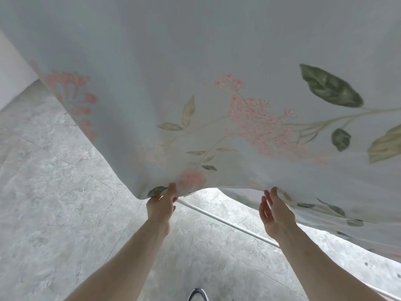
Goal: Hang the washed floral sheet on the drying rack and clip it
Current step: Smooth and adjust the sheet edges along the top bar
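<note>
The floral sheet [217,94], pale with pink blossoms and green leaves, billows across the upper part of the view. My left hand [161,205] pinches its lower hem near a green leaf print. My right hand [275,211] holds the hem further right, thumb on the edge of the cloth and fingers relaxed beneath. A white rack bar [227,223] runs diagonally under the hem between my hands, passing behind my right wrist. The rest of the rack is hidden by the sheet. No clips are visible.
Grey marbled floor tiles [65,203] lie below. A white wall [13,70] stands at the far left. The toe of a shoe [198,294] shows at the bottom edge between my forearms.
</note>
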### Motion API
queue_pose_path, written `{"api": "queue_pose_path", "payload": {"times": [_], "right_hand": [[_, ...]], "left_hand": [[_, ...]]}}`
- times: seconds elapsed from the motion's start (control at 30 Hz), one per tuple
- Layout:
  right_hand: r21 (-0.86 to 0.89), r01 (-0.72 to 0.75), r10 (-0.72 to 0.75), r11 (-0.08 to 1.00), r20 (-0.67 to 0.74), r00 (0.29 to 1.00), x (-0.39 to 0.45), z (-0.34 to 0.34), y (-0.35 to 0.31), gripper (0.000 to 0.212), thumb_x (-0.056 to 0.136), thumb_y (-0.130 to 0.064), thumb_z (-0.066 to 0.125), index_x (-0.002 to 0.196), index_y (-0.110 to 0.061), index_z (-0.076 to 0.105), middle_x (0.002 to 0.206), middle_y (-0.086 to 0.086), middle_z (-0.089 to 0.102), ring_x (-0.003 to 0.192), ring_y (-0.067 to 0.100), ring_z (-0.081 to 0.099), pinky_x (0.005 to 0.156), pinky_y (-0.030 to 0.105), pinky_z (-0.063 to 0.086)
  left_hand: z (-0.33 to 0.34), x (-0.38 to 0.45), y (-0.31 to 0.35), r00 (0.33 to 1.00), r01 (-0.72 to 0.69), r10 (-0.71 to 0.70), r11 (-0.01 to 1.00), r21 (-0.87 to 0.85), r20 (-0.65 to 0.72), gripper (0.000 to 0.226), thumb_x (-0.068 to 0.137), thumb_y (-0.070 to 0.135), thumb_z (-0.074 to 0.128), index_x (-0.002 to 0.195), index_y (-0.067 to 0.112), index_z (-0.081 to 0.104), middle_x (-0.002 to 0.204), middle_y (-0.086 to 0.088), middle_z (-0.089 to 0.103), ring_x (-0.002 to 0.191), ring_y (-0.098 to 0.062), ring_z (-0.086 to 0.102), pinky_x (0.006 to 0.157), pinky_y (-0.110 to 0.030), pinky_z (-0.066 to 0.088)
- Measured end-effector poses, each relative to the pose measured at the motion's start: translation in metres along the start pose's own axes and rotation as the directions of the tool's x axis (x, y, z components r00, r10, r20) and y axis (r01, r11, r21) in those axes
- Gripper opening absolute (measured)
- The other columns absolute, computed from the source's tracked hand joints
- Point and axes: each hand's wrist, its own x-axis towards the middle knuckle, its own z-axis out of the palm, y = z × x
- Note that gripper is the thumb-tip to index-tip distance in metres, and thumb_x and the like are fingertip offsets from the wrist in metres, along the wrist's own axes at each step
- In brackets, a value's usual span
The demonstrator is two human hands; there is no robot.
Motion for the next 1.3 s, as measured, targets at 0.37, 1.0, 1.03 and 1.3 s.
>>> {"api": "queue_pose_path", "payload": {"times": [0.37,1.0,1.03,1.3], "right_hand": [[-0.026,0.003,-0.002,1.000,0.014,1.000,0.025,-0.002,0.024,0.020,0.094,-0.035,0.075,0.095,-0.016,0.068,0.081,-0.006,0.069,0.071,0.006,0.061,0.063,0.019,0.051],[-0.331,-0.116,0.104,0.936,-0.052,0.993,0.045,-0.064,0.063,0.024,0.102,-0.037,0.064,0.111,-0.015,0.067,0.091,-0.001,0.081,0.087,0.014,0.076,0.060,0.026,0.058],[-0.358,-0.115,0.107,0.927,-0.041,0.993,0.040,-0.078,0.064,0.025,0.103,-0.036,0.063,0.116,-0.015,0.066,0.092,0.000,0.081,0.088,0.016,0.076,0.062,0.028,0.057],[-0.407,0.036,-0.067,0.913,-0.062,0.996,0.015,-0.217,-0.006,0.040,0.103,-0.028,0.064,0.140,-0.017,0.051,0.109,0.005,0.074,0.085,0.023,0.076,0.065,0.033,0.059]], "left_hand": [[0.003,0.022,0.001,0.989,-0.099,0.124,0.963,0.251,-0.085,0.027,0.092,0.037,0.076,0.084,0.013,0.067,0.080,-0.004,0.070,0.068,-0.014,0.061,0.056,-0.023,0.039],[0.025,0.027,-0.034,0.997,0.069,-0.043,0.859,0.507,-0.063,0.047,0.088,0.060,0.071,0.085,0.013,0.072,0.088,0.001,0.077,0.088,-0.018,0.074,0.085,-0.042,0.063],[0.026,0.012,-0.040,0.996,0.085,-0.078,0.832,0.549,-0.037,0.049,0.089,0.061,0.071,0.088,0.013,0.071,0.091,0.001,0.076,0.089,-0.018,0.074,0.083,-0.041,0.063],[0.123,-0.122,-0.115,0.907,-0.257,-0.153,0.537,0.803,0.393,0.030,0.092,0.043,0.073,0.102,0.015,0.070,0.099,-0.005,0.078,0.088,-0.023,0.075,0.065,-0.029,0.055]]}}
